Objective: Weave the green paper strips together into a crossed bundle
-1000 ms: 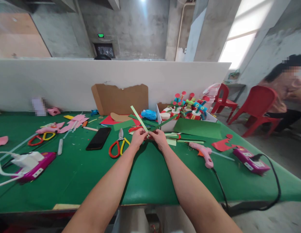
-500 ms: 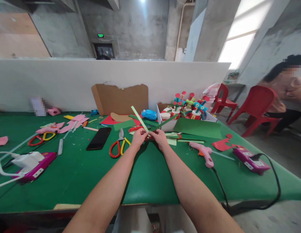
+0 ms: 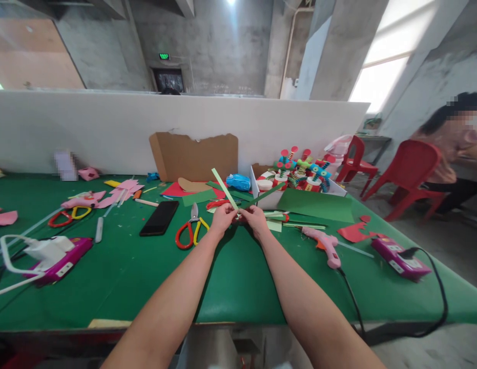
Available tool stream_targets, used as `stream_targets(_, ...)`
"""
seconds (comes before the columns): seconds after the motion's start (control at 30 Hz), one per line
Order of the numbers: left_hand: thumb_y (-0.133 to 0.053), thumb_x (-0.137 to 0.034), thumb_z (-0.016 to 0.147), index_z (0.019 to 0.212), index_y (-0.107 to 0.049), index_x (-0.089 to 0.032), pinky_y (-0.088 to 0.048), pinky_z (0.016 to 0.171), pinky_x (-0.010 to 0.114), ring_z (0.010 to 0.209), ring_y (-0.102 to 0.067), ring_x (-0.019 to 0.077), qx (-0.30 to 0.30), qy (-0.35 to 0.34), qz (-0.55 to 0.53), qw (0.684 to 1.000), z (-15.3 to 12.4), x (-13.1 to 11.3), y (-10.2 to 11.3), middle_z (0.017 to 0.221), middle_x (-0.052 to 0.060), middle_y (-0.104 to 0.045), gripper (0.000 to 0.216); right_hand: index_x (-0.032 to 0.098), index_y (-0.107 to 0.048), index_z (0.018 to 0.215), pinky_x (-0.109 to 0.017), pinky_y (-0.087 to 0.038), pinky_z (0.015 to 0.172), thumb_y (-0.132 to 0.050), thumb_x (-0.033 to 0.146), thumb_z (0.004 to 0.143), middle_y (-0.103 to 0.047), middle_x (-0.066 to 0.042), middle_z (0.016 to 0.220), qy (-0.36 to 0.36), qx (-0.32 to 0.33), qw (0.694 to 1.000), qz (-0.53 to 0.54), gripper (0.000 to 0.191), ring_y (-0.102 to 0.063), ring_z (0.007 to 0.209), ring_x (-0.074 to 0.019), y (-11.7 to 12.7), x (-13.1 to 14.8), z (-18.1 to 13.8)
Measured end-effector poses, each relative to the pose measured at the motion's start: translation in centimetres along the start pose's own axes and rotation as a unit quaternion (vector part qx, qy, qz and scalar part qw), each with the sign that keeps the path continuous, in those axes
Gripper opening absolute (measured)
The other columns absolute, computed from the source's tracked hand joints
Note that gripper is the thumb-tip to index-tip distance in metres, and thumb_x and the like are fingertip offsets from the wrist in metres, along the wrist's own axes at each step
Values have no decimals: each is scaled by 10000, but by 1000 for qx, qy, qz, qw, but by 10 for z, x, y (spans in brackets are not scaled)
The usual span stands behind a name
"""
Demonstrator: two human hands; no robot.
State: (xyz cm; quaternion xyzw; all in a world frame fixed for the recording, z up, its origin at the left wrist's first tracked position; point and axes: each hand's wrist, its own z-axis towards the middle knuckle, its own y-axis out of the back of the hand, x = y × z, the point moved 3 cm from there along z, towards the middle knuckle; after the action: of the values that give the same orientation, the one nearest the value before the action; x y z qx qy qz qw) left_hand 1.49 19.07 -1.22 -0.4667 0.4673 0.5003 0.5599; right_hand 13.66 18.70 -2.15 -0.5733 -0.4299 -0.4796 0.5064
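Overall: no word, number or brand can be read anywhere in this view.
Lit green sign (image 3: 164,56): it hangs above the dark doorway (image 3: 168,81) in the grey concrete wall (image 3: 223,46); its glowing characters are too small to read.
Left white label (image 3: 64,269): it sits on the magenta plastic device (image 3: 49,264) at the left of the green table (image 3: 230,287); its dark print is too small to read.
Right white label (image 3: 395,265): it sits on the second magenta plastic device (image 3: 409,256) at the right; its print is blurred.
Pixelated patch (image 3: 65,165): it stands against the white partition board (image 3: 107,128); nothing on it is legible.
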Motion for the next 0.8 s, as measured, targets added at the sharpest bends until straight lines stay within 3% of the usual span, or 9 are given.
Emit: stream_targets(0.8,-760,-379,602,613,-540,-170,-373,441,207,431,-499,96,0,7,-4,1000,1,1,1,500,-28,-565,304,183,-575,646,-260,-509,531,-808,327,519,-629,29,535,7,20,999,32,302,-593,498,-129,0,-2,1)
